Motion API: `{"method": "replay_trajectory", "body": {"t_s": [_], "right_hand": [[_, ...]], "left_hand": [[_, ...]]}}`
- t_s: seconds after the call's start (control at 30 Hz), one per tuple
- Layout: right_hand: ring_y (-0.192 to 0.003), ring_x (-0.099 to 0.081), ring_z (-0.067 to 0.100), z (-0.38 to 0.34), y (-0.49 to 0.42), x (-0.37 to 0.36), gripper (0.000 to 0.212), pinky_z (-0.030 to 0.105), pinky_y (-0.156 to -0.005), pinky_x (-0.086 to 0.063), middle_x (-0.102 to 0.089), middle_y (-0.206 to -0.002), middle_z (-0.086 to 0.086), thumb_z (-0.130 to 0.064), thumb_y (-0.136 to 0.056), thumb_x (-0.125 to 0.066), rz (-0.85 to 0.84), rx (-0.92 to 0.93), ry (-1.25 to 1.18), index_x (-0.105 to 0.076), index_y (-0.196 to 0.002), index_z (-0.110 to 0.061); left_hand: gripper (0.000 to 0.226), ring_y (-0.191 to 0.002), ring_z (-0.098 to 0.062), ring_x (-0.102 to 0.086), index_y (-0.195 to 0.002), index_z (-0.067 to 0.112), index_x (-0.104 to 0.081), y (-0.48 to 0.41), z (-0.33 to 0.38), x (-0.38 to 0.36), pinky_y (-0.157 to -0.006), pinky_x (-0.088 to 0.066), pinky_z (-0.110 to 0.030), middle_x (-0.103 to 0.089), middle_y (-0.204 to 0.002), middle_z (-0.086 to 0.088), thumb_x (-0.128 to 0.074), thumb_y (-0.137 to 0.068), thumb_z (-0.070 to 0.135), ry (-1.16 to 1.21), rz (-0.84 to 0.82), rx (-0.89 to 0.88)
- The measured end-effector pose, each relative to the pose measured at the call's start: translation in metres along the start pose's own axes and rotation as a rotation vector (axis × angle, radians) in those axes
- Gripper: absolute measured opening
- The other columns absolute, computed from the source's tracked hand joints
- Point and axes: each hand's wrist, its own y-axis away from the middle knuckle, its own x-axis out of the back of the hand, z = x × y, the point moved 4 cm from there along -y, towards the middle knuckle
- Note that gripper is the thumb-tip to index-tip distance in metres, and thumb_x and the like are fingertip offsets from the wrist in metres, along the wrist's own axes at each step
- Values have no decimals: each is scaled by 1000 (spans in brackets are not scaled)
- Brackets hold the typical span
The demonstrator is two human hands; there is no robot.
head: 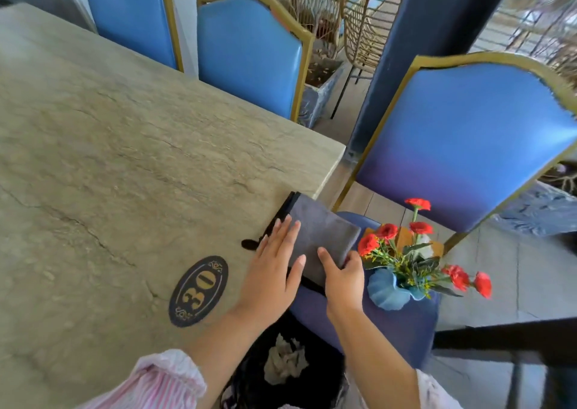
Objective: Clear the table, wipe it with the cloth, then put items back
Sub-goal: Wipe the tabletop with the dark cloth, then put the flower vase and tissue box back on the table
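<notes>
Table [125,146]: pale stone-look top with veins; an oval number plaque [198,290] marked "30" is fixed near the close edge.
Cloth [324,237]: grey, folded flat; lies at the table's right edge by the near corner, on a flat black item [282,212] whose rim shows along the cloth's left and near sides. Part of the cloth reaches past the table edge, over the chair seat [406,324].
Left hand [274,271]: laid flat, fingers straight and slightly spread; the fingertips rest on the cloth's left margin, the palm over the table beside it. Nothing is gripped.
Right hand [343,279]: the cloth's near right corner is held, thumb on top, fingers curled round the edge below.
Vase [390,290]: blue, wavy rim; stands on the blue chair seat just right of the right hand, off the table. Red flowers [368,243] with green leaves are held in it.
Behind the flowers: a brown wooden piece [404,237] on the seat; identity cannot be told.
Below the hands: crumpled grey paper [284,360] inside a black bag [256,377].
Sleeve [162,377]: pink-and-white stripes on the left forearm.
Surroundings: blue padded chairs [246,52] with gold frames are set along the far side.
</notes>
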Motion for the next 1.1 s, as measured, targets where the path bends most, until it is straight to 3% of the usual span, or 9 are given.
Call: {"method": "replay_trajectory", "body": {"t_s": [0.17, 0.3, 0.43, 0.6, 0.73, 0.8, 0.87, 1.0, 1.1], "right_hand": [[-88, -66, 13, 45, 5, 61, 20, 15, -64, -53, -69, -96, 3, -13, -88, -64, 5, -53, -31, -58, -107, -11], [-107, -62, 21, 96, -8, 75, 33, 44, -90, -53, -65, -113, -2, -25, -88, -60, -8, -165, 71, -54, -120, -28], [-97, -57, 8, 119, -39, 55, 23, 26, -84, -45, -59, -104, -8, -14, -96, -49, -55, -144, 153, -47, -119, -21], [-100, -56, 12, 155, -90, 16, 27, 29, -91, -45, -58, -114, -1, -10, -96, -47, -96, -229, 36, -45, -122, -20], [-120, -52, 25, 197, -112, 23, 49, 25, -92, -40, -54, -128, 7, -5, -91, -54, 5, -254, 291, -37, -136, -12], [-127, -46, 27, 209, -112, 32, 68, 31, -101, -38, -41, -142, 12, -5, -86, -62, 71, -220, 403, -28, -144, -12], [-124, -45, 28, 212, -109, 35, 75, 37, -98, -42, -32, -143, 11, -13, -86, -64, 86, -146, 575, -23, -148, -23], [-123, -36, 28, 214, -108, 38, 50, 37, -94, -43, -30, -143, 6, -39, -93, -50, 12, -63, 1037, -36, -141, -41], [-121, -37, 29, 220, -101, 50, 41, 36, -98, -38, -36, -141, 5, -37, -92, -54, 48, -59, 974, -52, -133, -34]], "left_hand": [[57, -144, -1, 0, -149, 27, -14, 28, 20, -51, -116, -8, -20, -6, -155, 13, -21, -95, 44, 37, -87, -63], [59, -144, -7, -7, -148, 26, -17, 48, 2, -100, -117, -19, -28, -8, -155, 11, -13, -94, 50, -15, -187, -9], [67, -140, -4, 12, -149, 28, -8, 53, -33, -145, -120, -12, -30, 10, -149, 16, 2, -90, 56, -48, -263, 112], [57, -137, -22, -34, -139, 14, -43, 45, -70, -180, -105, -36, -39, -39, -147, -5, -26, -91, 41, -125, -271, 206], [53, -126, -24, -51, -130, 11, -55, 40, -82, -198, -93, -47, -40, -55, -136, -9, -25, -96, 39, -172, -293, 220], [62, -131, -23, -46, -133, 12, -51, 41, -85, -208, -99, -42, -39, -50, -140, -7, -12, -98, 45, -191, -320, 225], [70, -142, -16, -16, -145, 17, -33, 42, -84, -212, -112, -19, -34, -28, -154, -2, -5, -91, 51, -164, -320, 217], [81, -139, -6, 14, -150, 23, -10, 43, -79, -217, -114, 2, -27, 1, -157, 7, 8, -77, 54, -147, -370, 212], [67, -140, -18, -29, -142, 17, -39, 43, -75, -220, -109, -32, -38, -32, -151, -1, -11, -89, 49, -242, -440, 214]]}}
